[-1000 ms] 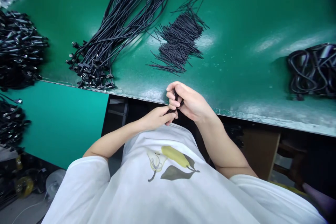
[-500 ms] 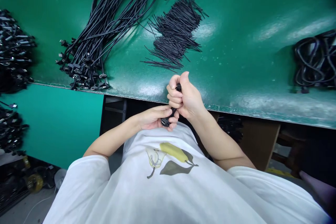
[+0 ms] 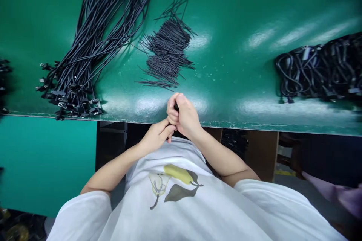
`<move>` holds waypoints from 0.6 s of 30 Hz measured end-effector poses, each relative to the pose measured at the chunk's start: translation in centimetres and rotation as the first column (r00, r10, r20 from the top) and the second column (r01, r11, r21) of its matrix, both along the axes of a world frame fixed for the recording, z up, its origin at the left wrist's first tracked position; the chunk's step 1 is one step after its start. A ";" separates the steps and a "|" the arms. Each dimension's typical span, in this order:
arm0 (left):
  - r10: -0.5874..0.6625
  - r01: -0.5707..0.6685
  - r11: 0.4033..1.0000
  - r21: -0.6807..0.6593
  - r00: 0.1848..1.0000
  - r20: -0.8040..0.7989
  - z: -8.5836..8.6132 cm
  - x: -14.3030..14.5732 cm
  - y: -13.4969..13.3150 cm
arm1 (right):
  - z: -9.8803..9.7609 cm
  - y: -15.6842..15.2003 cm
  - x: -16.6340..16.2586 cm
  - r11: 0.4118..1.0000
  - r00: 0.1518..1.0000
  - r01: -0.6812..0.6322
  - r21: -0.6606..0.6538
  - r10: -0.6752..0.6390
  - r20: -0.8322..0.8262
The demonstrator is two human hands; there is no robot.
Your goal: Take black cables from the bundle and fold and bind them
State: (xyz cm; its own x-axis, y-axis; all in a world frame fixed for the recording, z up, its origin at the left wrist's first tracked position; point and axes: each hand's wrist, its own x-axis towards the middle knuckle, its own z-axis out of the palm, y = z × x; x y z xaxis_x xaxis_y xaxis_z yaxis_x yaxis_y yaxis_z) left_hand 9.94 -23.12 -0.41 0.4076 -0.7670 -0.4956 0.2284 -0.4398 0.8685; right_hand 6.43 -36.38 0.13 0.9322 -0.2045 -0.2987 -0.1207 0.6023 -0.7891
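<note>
a: what has just changed?

b: half a second ago a metal-tipped connector poked out under the left hand (image 3: 155, 135) and the right thumb stood up. now that connector is out of sight, the thumb has folded down, and the two hands are pressed close together. the view has swung too, so more of the coiled cables (image 3: 311, 67) shows at the right.

a: and what does that mean for the work?

b: my reading is that the handling is still under way, since nothing has been let go.

a: how does the right hand (image 3: 185, 115) stand?

b: curled into a fist, fingers wrapped round the black cable (image 3: 177, 107). only a small dark bit of it shows, between thumb and forefinger.

a: and the left?

b: thumb and fingers pinched in just below the right fist, seemingly gripping the lower part of the same cable. most of that is hidden.

a: where is the cable, then?

b: in the hands, by the near edge of the green desk (image 3: 226, 83), in front of the shirt (image 3: 198, 207). the short black strips (image 3: 168, 52) lie just beyond, with the long cables (image 3: 93, 45) to their left.
</note>
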 end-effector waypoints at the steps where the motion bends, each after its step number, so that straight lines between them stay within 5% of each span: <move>1: 0.032 -0.034 0.999 -0.022 0.996 -0.078 -0.1 0.1 0.0 | 0.1 -0.8 0.0 0.995 0.997 -0.074 -0.070 0.076 0.026; 3: 0.145 -0.162 0.985 -0.053 0.960 -0.239 -0.2 0.4 0.2 | 0.0 -3.5 0.3 0.928 0.980 -0.155 -0.338 0.187 0.063; 4: 0.221 -0.248 0.967 -0.054 0.928 -0.299 -0.3 0.7 0.3 | -0.3 -5.2 0.7 0.850 0.984 -0.118 -0.514 0.170 0.055; 6: 0.357 -0.402 0.915 -0.042 0.853 -0.381 -0.3 1.2 0.6 | -1.4 -8.9 1.9 0.571 0.999 0.033 -0.821 -0.020 0.026; 8: 0.420 -0.484 0.874 -0.039 0.794 -0.439 -0.2 1.7 0.7 | -2.8 -12.1 3.3 0.260 0.982 0.031 -0.965 -0.189 -0.019; 10: 0.412 -0.490 0.871 -0.037 0.768 -0.490 -0.1 2.0 0.6 | -4.0 -14.1 4.6 0.082 0.973 -0.069 -0.994 -0.213 -0.085; 14: 0.366 -0.469 0.883 -0.039 0.737 -0.569 -0.1 2.1 0.6 | -4.6 -14.9 4.9 -0.025 0.980 -0.122 -0.992 -0.162 -0.116; 18: 0.364 -0.492 0.869 -0.056 0.711 -0.602 0.1 2.2 1.2 | -3.1 -14.2 2.8 0.003 0.971 -0.065 -0.998 -0.229 -0.064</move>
State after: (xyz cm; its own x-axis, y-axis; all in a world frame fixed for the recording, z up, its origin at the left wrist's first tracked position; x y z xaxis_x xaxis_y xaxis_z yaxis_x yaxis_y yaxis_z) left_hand 12.14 -21.90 -0.34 0.4180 -0.6849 -0.5969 0.8154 -0.0067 0.5788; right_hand 9.19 -50.58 -2.94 0.8503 -0.5051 0.1482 -0.3372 -0.7388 -0.5835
